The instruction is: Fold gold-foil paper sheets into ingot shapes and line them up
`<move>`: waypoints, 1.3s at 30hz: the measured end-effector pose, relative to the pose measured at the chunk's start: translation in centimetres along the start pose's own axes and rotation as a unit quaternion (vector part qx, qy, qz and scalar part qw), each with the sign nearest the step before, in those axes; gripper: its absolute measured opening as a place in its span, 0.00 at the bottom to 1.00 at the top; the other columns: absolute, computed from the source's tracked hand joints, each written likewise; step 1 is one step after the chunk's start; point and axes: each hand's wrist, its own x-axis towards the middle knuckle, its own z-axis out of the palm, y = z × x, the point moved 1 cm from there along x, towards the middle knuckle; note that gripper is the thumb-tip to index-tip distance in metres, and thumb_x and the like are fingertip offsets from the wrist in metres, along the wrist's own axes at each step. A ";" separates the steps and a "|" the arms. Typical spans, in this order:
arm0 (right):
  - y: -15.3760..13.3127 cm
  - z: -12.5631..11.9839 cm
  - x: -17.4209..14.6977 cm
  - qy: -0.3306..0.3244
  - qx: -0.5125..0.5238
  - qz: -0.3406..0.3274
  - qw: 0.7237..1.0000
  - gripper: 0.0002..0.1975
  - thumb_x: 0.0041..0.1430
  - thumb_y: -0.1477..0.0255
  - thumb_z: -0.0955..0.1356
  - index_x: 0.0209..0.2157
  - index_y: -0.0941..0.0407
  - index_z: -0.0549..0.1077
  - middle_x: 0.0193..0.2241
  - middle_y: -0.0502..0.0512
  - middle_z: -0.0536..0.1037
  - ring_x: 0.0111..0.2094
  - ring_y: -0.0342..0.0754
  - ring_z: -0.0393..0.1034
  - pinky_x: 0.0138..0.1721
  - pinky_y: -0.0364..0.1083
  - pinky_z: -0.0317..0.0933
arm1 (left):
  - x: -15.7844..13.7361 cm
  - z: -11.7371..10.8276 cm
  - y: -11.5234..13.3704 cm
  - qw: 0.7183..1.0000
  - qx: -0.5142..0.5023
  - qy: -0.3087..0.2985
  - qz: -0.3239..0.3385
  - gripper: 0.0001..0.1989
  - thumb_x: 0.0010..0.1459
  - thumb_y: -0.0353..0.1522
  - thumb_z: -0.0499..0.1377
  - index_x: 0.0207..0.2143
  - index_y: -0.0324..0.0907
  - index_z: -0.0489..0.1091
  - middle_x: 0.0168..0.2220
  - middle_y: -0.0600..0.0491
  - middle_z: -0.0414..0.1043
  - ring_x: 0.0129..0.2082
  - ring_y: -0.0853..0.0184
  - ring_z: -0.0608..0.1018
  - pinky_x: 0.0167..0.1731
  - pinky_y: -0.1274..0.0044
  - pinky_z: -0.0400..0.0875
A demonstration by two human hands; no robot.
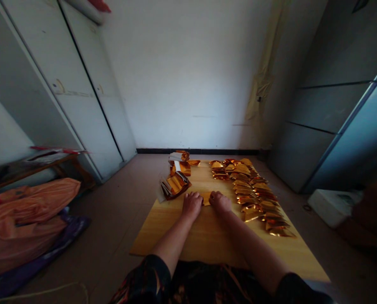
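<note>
Gold paper [206,199] lies flat on the wooden board [204,242], right between your two hands. Your left hand [192,205] is at its left end, and your right hand [220,203] is at its right end. Your fingers are bent and close together, but I cannot tell if they pinch the paper or just press it. Loose gold stacks [176,182] sit past your left hand. Many shiny folded pieces [243,188] lie in rows on the right.
</note>
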 end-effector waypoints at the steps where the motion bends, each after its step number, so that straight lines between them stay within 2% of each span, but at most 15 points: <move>1: -0.1 0.0 0.0 -0.001 0.003 0.003 1.000 0.12 0.62 0.67 0.60 0.42 0.53 0.71 0.42 0.57 0.75 0.38 0.48 0.72 0.35 0.43 0.58 | 0.0 0.1 0.0 1.000 -0.001 0.001 -0.001 0.10 0.62 0.34 0.52 0.36 0.46 0.73 0.40 0.49 0.71 0.45 0.61 0.67 0.43 0.68 0.58; 7: -0.9 -0.6 -0.5 -0.011 0.021 0.021 0.999 0.18 0.56 0.57 0.65 0.43 0.55 0.70 0.43 0.60 0.73 0.42 0.52 0.72 0.38 0.46 0.60 | -0.4 0.3 -0.3 0.999 -0.017 0.009 -0.026 0.13 0.63 0.37 0.50 0.42 0.50 0.73 0.44 0.51 0.70 0.46 0.61 0.68 0.41 0.70 0.59; 16: -1.1 -0.5 -0.7 -0.020 0.031 0.028 0.999 0.23 0.53 0.54 0.67 0.44 0.55 0.68 0.44 0.60 0.72 0.43 0.53 0.71 0.39 0.46 0.61 | -0.9 -0.4 -0.1 0.999 -0.031 -0.020 -0.036 0.13 0.63 0.37 0.49 0.46 0.52 0.70 0.49 0.52 0.68 0.49 0.61 0.67 0.42 0.69 0.58; 24: -0.8 -0.5 -0.5 -0.023 0.038 0.024 0.999 0.22 0.51 0.58 0.70 0.44 0.55 0.69 0.44 0.59 0.72 0.42 0.51 0.71 0.39 0.45 0.60 | -1.2 -0.6 0.0 0.999 -0.030 -0.010 -0.027 0.13 0.62 0.36 0.50 0.47 0.52 0.70 0.49 0.52 0.68 0.49 0.62 0.67 0.43 0.69 0.58; 39: 1.5 1.2 1.2 -0.022 0.083 -0.011 0.996 0.15 0.51 0.69 0.69 0.42 0.55 0.72 0.43 0.55 0.74 0.39 0.45 0.70 0.35 0.40 0.57 | -1.1 -0.4 -0.1 0.999 -0.032 -0.016 -0.035 0.13 0.61 0.36 0.51 0.47 0.54 0.70 0.50 0.53 0.68 0.49 0.62 0.67 0.44 0.69 0.58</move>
